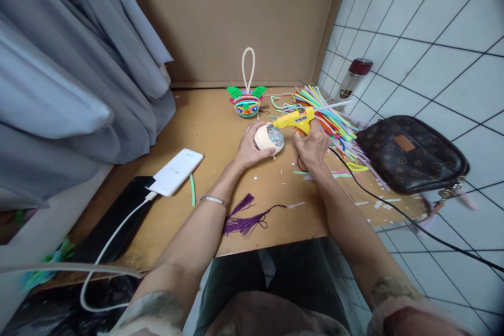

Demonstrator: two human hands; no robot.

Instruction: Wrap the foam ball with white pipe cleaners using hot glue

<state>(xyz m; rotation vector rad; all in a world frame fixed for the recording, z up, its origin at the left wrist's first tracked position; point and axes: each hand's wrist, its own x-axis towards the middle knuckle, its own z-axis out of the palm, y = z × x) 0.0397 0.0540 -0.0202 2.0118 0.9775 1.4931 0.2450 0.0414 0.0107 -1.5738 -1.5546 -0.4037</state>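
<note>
My left hand (252,146) is closed around a small ball (266,139), partly covered in cream-coloured strands, with a bluish-grey mottled patch bare on its right side. In my right hand (314,146) is a yellow hot glue gun (293,117), gripped by its handle. A translucent glue stick (334,105) juts from its back end. The gun's nozzle points left at the ball's top; whether it touches cannot be made out. Behind the ball sits a colourful animal-head ornament (247,106) with green ears and a white loop (248,69) standing up.
Many coloured pipe cleaners (334,126) lie at the right, beside a brown patterned bag (409,155) and a red-capped bottle (352,81). A black cord (378,198) runs off right. Purple tassels (246,220) lie near the front edge; a white power bank (175,172) and black case (114,220) lie left.
</note>
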